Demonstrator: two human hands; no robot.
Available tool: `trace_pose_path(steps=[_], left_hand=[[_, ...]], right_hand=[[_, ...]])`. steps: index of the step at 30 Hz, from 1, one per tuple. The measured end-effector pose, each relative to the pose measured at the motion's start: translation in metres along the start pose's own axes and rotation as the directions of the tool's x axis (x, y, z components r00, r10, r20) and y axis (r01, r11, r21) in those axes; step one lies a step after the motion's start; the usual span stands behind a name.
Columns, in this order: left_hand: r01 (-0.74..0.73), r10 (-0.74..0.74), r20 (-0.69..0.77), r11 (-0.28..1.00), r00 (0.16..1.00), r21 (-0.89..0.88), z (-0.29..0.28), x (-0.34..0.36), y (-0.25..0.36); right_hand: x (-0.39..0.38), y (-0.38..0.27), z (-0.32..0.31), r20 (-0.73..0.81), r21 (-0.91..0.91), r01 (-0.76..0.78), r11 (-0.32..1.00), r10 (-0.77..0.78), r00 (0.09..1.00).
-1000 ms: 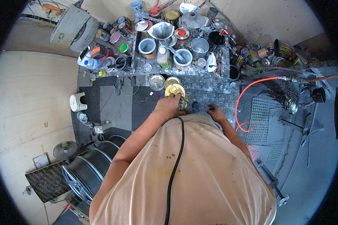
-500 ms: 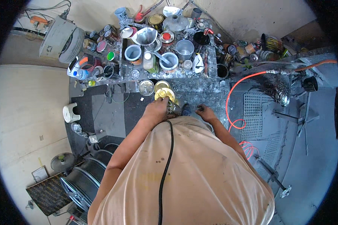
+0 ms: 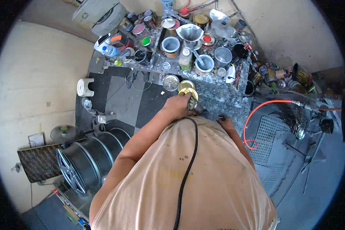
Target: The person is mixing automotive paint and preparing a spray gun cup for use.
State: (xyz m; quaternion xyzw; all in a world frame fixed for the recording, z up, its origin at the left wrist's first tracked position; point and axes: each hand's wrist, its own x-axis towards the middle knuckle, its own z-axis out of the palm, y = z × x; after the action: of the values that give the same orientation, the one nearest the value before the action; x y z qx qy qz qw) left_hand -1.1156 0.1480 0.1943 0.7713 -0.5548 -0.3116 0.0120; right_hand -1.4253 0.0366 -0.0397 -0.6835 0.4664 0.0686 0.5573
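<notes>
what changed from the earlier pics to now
The view has swung: the workbench sits further right and slopes down rightward in the picture. Nothing was visibly taken up or let go: the left hand still grips the metal object, the right hand stays apart from it. White stool unmoved.

cups stand on the workbench ahead of the left hand, the stool to its left.
</notes>
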Motion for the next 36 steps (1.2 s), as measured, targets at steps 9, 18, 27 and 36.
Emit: trace_pose_path(steps=[9,18,27,36], left_hand=[[0.304,-0.303,-0.064,0.953,0.951,0.002,-0.016,-0.021,-0.087],[0.403,-0.404,-0.001,0.912,0.915,-0.070,-0.010,-0.006,-0.178],[0.263,-0.274,-0.124,0.960,0.954,-0.095,-0.013,0.085,-0.221],[0.099,-0.080,-0.213,0.992,0.974,0.079,-0.081,0.139,-0.250]], right_hand=[[0.009,0.024,-0.014,0.033,-0.007,-0.145,0.989,0.145,0.989],[0.010,0.028,-0.017,-0.063,-0.009,-0.244,0.970,0.243,0.968],[0.031,-0.035,0.016,-0.172,-0.014,-0.278,0.960,0.272,0.947],[0.010,-0.124,0.058,-0.263,0.457,-0.279,0.844,0.428,0.865]])
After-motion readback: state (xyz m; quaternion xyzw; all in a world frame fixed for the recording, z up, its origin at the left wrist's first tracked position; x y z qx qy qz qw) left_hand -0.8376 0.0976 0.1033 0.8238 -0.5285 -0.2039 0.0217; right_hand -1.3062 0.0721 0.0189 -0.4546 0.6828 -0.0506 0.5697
